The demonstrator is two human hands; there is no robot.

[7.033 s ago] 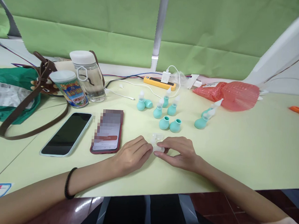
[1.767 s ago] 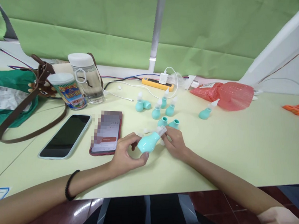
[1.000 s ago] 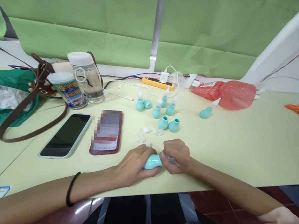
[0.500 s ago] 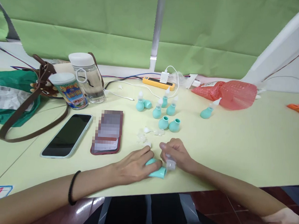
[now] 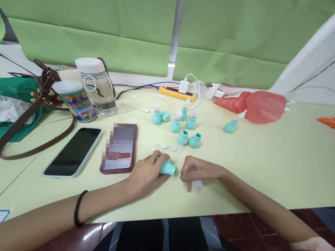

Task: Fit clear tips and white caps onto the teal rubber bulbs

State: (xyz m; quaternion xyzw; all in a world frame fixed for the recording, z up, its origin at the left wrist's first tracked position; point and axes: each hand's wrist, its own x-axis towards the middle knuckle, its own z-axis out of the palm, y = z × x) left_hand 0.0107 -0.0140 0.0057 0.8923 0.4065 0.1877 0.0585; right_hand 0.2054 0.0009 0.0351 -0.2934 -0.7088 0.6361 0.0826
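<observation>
My left hand (image 5: 146, 173) is wrapped round a teal squeeze bulb (image 5: 169, 168), whose open neck points right. Beside it, my right hand (image 5: 201, 169) is curled, its fingers closed round a small clear plastic piece (image 5: 197, 184) that sticks out below the palm. Just beyond my left fingers lie small clear and white plastic parts (image 5: 176, 148), partly covered by that hand. Farther back, two bulbs without tips (image 5: 194, 140) stand with their necks up. Several bulbs fitted with clear nozzles (image 5: 175, 126) stand behind them, and one nozzled bulb (image 5: 230, 126) leans off to the right.
A red-cased phone (image 5: 119, 153) and a dark-screened phone (image 5: 73, 152) lie on the left. Behind them are a noodle cup (image 5: 80, 106), a water bottle (image 5: 100, 95) and a brown strap (image 5: 31, 144). A yellow power strip (image 5: 169, 92) and red plastic bag (image 5: 265, 108) sit at the back.
My left hand has moved away from the table's front edge with the bulb, toward the loose parts. The right hand has turned, fingers now pointing down, still with the clear piece.
</observation>
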